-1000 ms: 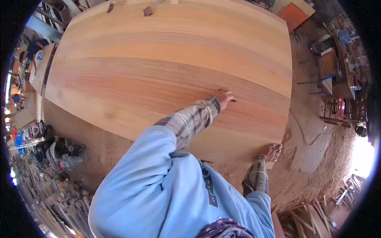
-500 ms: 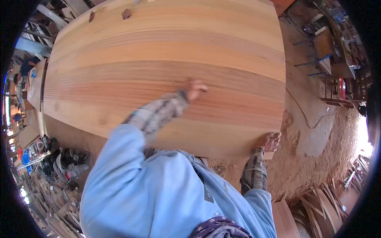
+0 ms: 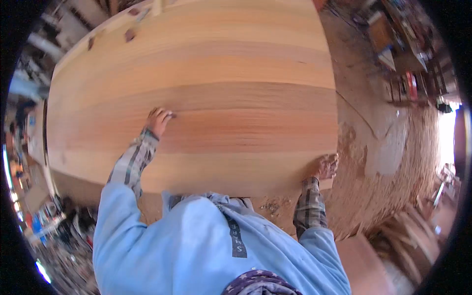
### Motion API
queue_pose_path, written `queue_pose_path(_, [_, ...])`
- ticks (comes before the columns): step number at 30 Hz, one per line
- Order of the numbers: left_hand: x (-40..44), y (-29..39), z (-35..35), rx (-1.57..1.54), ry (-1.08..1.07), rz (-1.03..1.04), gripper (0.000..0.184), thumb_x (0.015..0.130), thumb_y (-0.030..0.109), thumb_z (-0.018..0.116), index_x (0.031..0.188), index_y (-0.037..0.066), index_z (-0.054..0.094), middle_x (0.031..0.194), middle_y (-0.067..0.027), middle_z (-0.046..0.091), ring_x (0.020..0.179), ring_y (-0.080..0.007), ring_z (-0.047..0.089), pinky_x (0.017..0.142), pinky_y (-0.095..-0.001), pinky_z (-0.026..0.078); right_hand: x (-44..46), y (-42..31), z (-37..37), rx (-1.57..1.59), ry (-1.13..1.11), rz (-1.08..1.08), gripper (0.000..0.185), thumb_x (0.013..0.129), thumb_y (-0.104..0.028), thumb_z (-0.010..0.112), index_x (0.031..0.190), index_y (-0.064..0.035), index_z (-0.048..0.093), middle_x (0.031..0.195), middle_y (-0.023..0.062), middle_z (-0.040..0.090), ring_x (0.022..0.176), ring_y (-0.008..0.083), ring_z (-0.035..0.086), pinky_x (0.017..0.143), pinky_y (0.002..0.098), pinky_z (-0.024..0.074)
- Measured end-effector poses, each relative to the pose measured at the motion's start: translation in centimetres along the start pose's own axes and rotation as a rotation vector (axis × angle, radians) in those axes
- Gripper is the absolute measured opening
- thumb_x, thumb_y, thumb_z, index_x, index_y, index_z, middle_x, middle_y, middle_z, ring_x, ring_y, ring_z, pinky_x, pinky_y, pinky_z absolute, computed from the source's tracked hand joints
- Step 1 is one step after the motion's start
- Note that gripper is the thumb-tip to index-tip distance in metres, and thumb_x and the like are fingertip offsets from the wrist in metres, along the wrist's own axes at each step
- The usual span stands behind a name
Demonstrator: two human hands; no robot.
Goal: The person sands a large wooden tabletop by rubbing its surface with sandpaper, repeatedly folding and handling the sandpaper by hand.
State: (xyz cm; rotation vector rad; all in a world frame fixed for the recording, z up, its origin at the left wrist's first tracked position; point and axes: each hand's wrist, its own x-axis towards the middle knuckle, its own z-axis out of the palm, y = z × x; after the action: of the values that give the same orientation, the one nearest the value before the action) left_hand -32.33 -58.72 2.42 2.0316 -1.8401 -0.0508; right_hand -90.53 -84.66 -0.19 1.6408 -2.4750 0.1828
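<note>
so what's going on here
A person in a light blue top stands at a broad wooden panel with bands of different tones. Their left hand is over the panel's left part, with something small at the fingertips, too blurred to name. The right hand is on the panel's near right corner. A few small dark pieces lie toward the far left edge, away from both hands.

Softly lit wooden panel (image 3: 246,120), white glare (image 3: 446,137) right, motion blur, fisheye bowing
</note>
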Motion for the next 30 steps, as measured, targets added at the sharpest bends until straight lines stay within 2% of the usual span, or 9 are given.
queue_pose_path(4, [8.0, 10.0, 5.4, -0.155, 0.054, 0.027, 0.006, 0.083, 0.005, 0.065, 0.087, 0.009, 0.067, 0.087, -0.0074, 0.064, 0.085, -0.0276, 0.062, 0.072, -0.0397, 0.05, 0.6, 0.2, 0.9, -0.038, 0.005, -0.01, 0.051, 0.096, -0.04, 0.042, 0.141, -0.0165, 0.04, 0.145, 0.0094, 0.041, 0.134, 0.0267, 0.038, 0.107, 0.0525, 0.0276])
queue_pose_path(6, [13.4, 16.4, 13.0, -0.336, 0.182, 0.162, 0.009, 0.082, 0.006, 0.066, 0.088, 0.012, 0.067, 0.087, -0.0081, 0.064, 0.08, -0.0286, 0.061, 0.071, -0.0392, 0.05, 0.4, 0.4, 1.1, -0.063, -0.004, 0.003, 0.051, 0.096, -0.039, 0.043, 0.142, -0.0167, 0.039, 0.145, 0.0095, 0.041, 0.134, 0.0266, 0.038, 0.107, 0.0534, 0.027])
queue_pose_path(9, [22.8, 28.1, 21.9, -0.608, 0.09, 0.057, 0.008, 0.082, 0.009, 0.062, 0.084, 0.01, 0.07, 0.086, -0.0112, 0.066, 0.088, -0.03, 0.062, 0.077, -0.0412, 0.048, 0.6, 0.6, 1.6, -0.021, -0.014, -0.029, 0.054, 0.094, -0.04, 0.047, 0.142, -0.0166, 0.038, 0.145, 0.0099, 0.041, 0.134, 0.0275, 0.038, 0.108, 0.0566, 0.0242])
queue_pose_path(11, [27.6, 34.1, 20.7, -0.363, -0.032, 0.104, 0.012, 0.076, 0.007, 0.061, 0.082, 0.014, 0.069, 0.087, -0.0092, 0.064, 0.09, -0.0293, 0.06, 0.075, -0.0422, 0.05, 0.6, 0.5, 1.6, -0.002, -0.015, -0.007, 0.055, 0.093, -0.04, 0.047, 0.142, -0.0164, 0.039, 0.146, 0.0101, 0.041, 0.134, 0.0285, 0.038, 0.109, 0.0563, 0.0232])
queue_pose_path(14, [27.7, 32.0, 25.0, -0.427, -0.014, 0.261, 0.014, 0.075, 0.008, 0.06, 0.085, 0.015, 0.069, 0.09, -0.0093, 0.064, 0.094, -0.0299, 0.059, 0.076, -0.0429, 0.05, 0.4, 0.6, 0.5, 0.028, -0.021, -0.022, 0.055, 0.093, -0.04, 0.048, 0.142, -0.016, 0.039, 0.146, 0.0104, 0.04, 0.135, 0.0294, 0.036, 0.11, 0.0555, 0.021])
queue_pose_path(19, [14.6, 17.9, 10.8, -0.346, -0.034, 0.132, 0.02, 0.077, 0.009, 0.068, 0.097, 0.014, 0.07, 0.087, -0.0067, 0.065, 0.086, -0.0281, 0.062, 0.076, -0.0402, 0.049, 0.0, 0.0, 0.0, 0.091, -0.023, -0.009, 0.054, 0.093, -0.038, 0.047, 0.142, -0.0151, 0.039, 0.147, 0.011, 0.039, 0.137, 0.029, 0.034, 0.112, 0.054, 0.019])
queue_pose_path(22, [9.2, 11.4, 5.0, -0.201, 0.002, 0.02, 0.01, 0.08, 0.012, 0.07, 0.09, 0.012, 0.07, 0.085, -0.0064, 0.066, 0.078, -0.0261, 0.063, 0.07, -0.0383, 0.048, 0.3, -0.3, -0.5, 0.111, -0.023, -0.004, 0.054, 0.094, -0.037, 0.046, 0.142, -0.0146, 0.038, 0.148, 0.0116, 0.038, 0.137, 0.0293, 0.032, 0.112, 0.0534, 0.0182])
queue_pose_path(26, [13.6, 17.6, 7.6, -0.14, 0.043, 0.044, 0.01, 0.08, 0.012, 0.071, 0.09, 0.015, 0.07, 0.083, -0.0043, 0.066, 0.079, -0.0264, 0.063, 0.071, -0.0383, 0.049, 0.6, 0.2, 0.0, 0.105, -0.036, -0.021, 0.055, 0.093, -0.038, 0.046, 0.143, -0.0143, 0.038, 0.147, 0.0115, 0.038, 0.137, 0.0303, 0.032, 0.112, 0.0538, 0.0183])
queue_pose_path(30, [24.8, 31.8, 19.5, -0.448, 0.143, 0.13, 0.017, 0.073, 0.011, 0.073, 0.089, 0.018, 0.07, 0.083, -0.0036, 0.067, 0.079, -0.0257, 0.063, 0.07, -0.0366, 0.05, 0.7, 0.7, 0.5, 0.075, -0.059, -0.032, 0.055, 0.093, -0.039, 0.047, 0.142, -0.0144, 0.039, 0.145, 0.0113, 0.039, 0.137, 0.0303, 0.032, 0.112, 0.0551, 0.0181])
